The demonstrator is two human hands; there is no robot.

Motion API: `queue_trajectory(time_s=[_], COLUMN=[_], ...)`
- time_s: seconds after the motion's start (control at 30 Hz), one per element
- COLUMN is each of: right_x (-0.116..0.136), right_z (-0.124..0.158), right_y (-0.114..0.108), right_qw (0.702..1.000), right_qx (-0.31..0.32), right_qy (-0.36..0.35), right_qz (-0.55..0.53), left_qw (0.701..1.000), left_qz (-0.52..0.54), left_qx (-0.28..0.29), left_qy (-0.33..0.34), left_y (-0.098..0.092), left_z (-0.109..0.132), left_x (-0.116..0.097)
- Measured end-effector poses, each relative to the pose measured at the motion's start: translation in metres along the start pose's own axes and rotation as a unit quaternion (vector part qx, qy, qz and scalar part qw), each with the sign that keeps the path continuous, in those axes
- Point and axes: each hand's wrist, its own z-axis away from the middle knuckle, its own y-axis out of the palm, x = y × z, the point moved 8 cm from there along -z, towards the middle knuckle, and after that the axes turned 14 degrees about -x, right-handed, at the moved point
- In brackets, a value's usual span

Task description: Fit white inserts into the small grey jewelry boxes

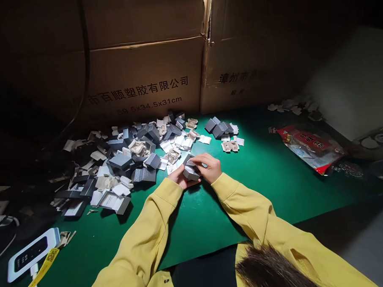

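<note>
A small grey cardboard box (190, 171) with a pale inside is held between both hands over the green tabletop. My left hand (178, 176) grips it from the left and below, fingers partly hidden under it. On its upper right edge, the bent fingers and thumb of my right hand (209, 166) are closed. Just left of the hands spreads a heap of similar dark grey boxes (120, 161) and torn white card pieces (113, 202). A smaller group of grey boxes (218, 127) lies beyond my right hand, with a torn card insert (230, 146) beside it.
Large brown cartons (144, 73) stand along the table's back edge. A red and clear plastic bag (312, 146) lies at right, with white scraps (296, 105) behind it. At lower left sits a white device (34, 254) with a cable and yellow strap (41, 272).
</note>
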Motion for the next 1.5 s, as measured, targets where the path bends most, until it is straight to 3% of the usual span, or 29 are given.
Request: queue_trajectory(time_s=[0.4,0.57,0.77,0.93,1.13,1.3,1.5], right_x=[-0.005,-0.007,-0.009,-0.01,-0.021,-0.014,-0.01], right_z=[0.003,0.009,0.016,0.014,0.014,0.017,0.019], right_y=[0.005,0.013,0.023,0.024,0.015,0.018,0.017], right_qw=[0.996,0.99,0.956,0.927,0.968,0.987,0.989], right_qx=[0.017,0.066,0.158,0.196,0.112,0.102,0.117], right_qy=[-0.036,-0.054,-0.051,-0.059,-0.014,-0.063,-0.073], right_qz=[0.081,0.111,0.241,0.314,0.224,0.106,0.044], left_qw=[1.0,0.999,0.996,0.997,0.998,0.994,0.992], left_qz=[-0.026,-0.014,-0.031,-0.045,-0.051,-0.072,-0.102], left_qx=[-0.017,-0.034,-0.08,-0.061,0.003,0.055,0.005], left_qy=[0.0,0.003,-0.008,-0.014,0.023,0.055,0.071], left_y=[-0.018,-0.02,-0.024,-0.013,-0.001,0.0,-0.001], left_z=[-0.017,-0.018,-0.019,-0.01,0.006,0.01,0.009], left_x=[0.007,0.007,0.008,0.004,-0.008,-0.013,-0.008])
